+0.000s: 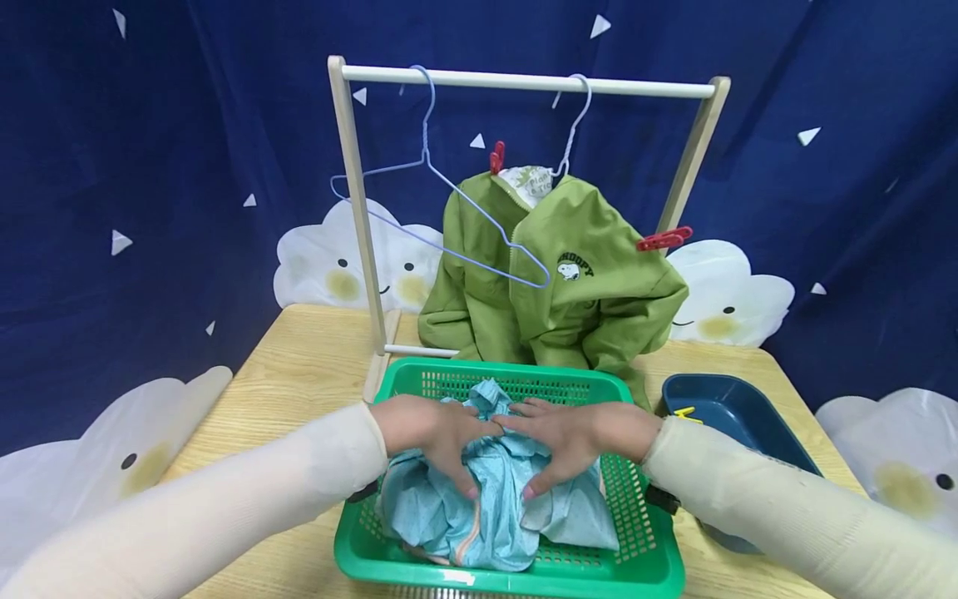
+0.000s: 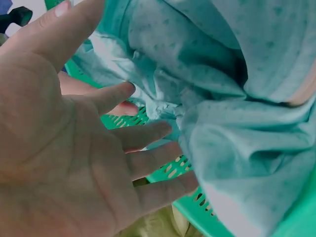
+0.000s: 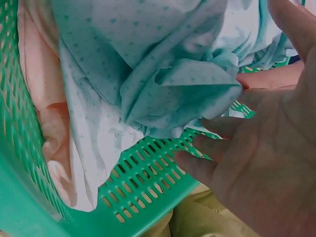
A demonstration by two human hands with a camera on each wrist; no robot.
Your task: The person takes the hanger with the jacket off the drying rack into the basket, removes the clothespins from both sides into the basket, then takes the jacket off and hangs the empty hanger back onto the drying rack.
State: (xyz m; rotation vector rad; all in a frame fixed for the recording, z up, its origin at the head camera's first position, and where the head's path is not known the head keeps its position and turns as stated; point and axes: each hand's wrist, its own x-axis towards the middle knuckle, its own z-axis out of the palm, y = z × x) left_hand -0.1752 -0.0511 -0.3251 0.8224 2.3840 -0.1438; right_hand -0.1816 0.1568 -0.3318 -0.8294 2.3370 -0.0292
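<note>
A crumpled light-blue patterned garment (image 1: 497, 528) with peach trim lies in a green plastic basket (image 1: 599, 584). My left hand (image 1: 437, 437) is over its upper left part, fingers straight and spread, thumb pointing down at the cloth. Mirroring it from the other side is my right hand (image 1: 557, 433), also with spread fingers. The two hands' fingertips meet over the garment in the head view. Both wrist views show bare palms with no cloth gripped; fingertips are right at the folds. A peach-coloured part (image 3: 49, 118) of the bundle shows along the basket wall.
Behind the basket stands a wooden rack (image 1: 524, 79). A bare blue wire hanger (image 1: 449, 249) and a green jacket (image 1: 576, 274) on a white hanger hang there, with red clothespins (image 1: 664, 240) on the jacket. At right is a dark blue tub (image 1: 737, 408) holding a yellow clip (image 1: 687, 414).
</note>
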